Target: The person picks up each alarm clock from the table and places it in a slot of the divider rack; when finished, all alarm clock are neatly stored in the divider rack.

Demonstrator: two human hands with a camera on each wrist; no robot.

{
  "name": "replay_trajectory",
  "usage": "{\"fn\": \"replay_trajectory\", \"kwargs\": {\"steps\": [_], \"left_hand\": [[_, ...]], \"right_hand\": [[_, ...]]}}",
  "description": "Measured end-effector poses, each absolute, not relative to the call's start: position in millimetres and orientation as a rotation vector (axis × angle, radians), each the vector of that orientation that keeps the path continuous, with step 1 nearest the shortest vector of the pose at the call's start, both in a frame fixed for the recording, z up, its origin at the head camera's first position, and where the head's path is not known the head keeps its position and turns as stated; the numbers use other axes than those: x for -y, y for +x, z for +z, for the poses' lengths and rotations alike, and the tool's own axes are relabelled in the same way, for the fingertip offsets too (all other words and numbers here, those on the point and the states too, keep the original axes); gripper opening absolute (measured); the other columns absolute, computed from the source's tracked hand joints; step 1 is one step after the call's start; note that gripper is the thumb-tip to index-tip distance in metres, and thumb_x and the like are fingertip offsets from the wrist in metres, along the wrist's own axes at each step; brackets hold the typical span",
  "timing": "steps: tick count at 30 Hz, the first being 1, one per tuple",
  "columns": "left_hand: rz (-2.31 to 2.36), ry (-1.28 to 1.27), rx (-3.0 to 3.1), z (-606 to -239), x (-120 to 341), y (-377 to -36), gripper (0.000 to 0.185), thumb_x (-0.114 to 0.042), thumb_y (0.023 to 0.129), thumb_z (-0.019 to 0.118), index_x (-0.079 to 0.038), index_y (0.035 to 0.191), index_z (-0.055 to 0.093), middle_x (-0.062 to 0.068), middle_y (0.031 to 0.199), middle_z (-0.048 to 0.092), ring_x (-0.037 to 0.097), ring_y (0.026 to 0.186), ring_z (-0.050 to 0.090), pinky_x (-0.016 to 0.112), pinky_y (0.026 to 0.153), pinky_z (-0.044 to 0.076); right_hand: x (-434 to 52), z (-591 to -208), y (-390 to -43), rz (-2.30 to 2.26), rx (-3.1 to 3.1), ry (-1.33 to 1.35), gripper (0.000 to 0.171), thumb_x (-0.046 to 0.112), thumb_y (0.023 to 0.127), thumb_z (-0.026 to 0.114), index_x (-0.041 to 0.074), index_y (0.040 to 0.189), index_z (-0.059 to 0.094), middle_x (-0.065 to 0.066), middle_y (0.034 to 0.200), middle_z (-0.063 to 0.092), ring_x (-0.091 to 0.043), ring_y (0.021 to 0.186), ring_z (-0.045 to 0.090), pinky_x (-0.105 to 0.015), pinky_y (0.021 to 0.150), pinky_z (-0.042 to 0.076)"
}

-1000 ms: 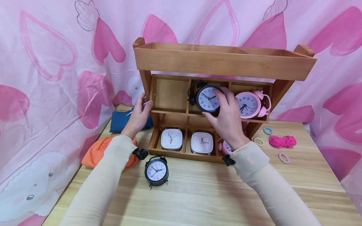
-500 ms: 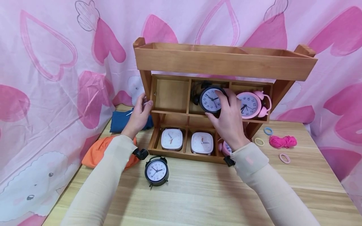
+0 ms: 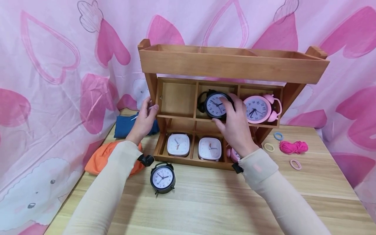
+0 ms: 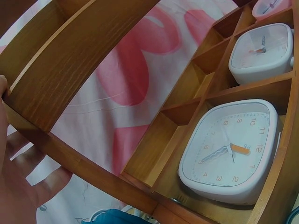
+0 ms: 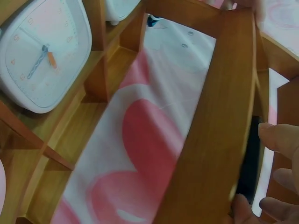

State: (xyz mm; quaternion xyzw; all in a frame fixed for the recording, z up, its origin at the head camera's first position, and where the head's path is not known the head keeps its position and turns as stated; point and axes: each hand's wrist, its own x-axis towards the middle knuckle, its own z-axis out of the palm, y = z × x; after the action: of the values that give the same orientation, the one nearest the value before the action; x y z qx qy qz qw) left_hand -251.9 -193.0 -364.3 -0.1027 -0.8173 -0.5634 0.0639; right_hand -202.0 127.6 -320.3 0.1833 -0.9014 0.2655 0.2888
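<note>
My right hand (image 3: 237,125) holds a black twin-bell alarm clock (image 3: 216,104) by its rim, in the middle compartment of the wooden rack's (image 3: 232,67) second tier. The clock lies sideways, bells to the left; in the right wrist view only its dark edge shows behind the rack's board. With its fingers and thumb around the rack's left post, my left hand (image 3: 143,120) grips the frame. A pink twin-bell alarm clock (image 3: 257,109) lies in the compartment to the right. The left compartment of that tier holds nothing.
Below sit two white square clocks (image 3: 178,144) and a partly hidden pink clock (image 3: 233,154). Another black alarm clock (image 3: 163,178) is on the table in front. Orange cloth (image 3: 101,156) and blue cloth (image 3: 124,125) lie left; pink yarn (image 3: 293,147) and hair ties (image 3: 295,164) lie right.
The black clock in my right hand shifted right, then back left, and now sits slightly lower within the middle compartment. My left hand stays on the rack.
</note>
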Motion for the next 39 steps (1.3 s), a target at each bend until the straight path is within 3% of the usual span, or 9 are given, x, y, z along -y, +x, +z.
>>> {"fn": "replay_trajectory", "kwargs": {"steps": [9,21,31,39], "left_hand": [[-1.710,-0.311,2.473,-361,193,-252,0.062,-0.043,0.105,0.041,-0.018,0.157,0.016,0.014,0.155,0.032,0.031,0.143,0.035,0.051,0.116,0.033],[-1.731,-0.312,2.467,-362,194,-251,0.061,-0.039,0.106,0.041,-0.018,0.157,0.015,0.014,0.155,0.032,0.030,0.143,0.035,0.051,0.117,0.032],[-1.726,-0.293,2.519,-334,184,-231,0.059,-0.026,0.107,0.038,-0.006,0.156,0.012,0.022,0.155,0.029,0.035,0.144,0.032,0.050,0.119,0.029],[-1.730,-0.286,2.499,-352,190,-244,0.061,-0.034,0.107,0.039,-0.014,0.158,0.012,0.018,0.157,0.029,0.033,0.145,0.032,0.052,0.117,0.031]], "right_hand": [[-124,-319,-173,0.703,2.273,0.623,0.067,0.014,0.078,0.083,0.001,0.136,0.052,-0.023,0.144,0.044,-0.043,0.130,0.040,-0.053,0.113,0.033],[-82,-381,-117,0.721,2.583,0.870,0.072,0.027,0.082,0.080,0.011,0.144,0.047,-0.010,0.149,0.044,-0.030,0.134,0.043,-0.047,0.111,0.042],[-59,-420,-107,0.769,2.779,0.934,0.084,0.044,0.079,0.080,0.014,0.148,0.042,-0.009,0.147,0.046,-0.025,0.133,0.047,-0.043,0.114,0.039],[-31,-438,-109,0.804,2.875,0.945,0.089,0.048,0.079,0.079,0.010,0.149,0.040,-0.011,0.147,0.045,-0.028,0.133,0.046,-0.044,0.111,0.042]]}}
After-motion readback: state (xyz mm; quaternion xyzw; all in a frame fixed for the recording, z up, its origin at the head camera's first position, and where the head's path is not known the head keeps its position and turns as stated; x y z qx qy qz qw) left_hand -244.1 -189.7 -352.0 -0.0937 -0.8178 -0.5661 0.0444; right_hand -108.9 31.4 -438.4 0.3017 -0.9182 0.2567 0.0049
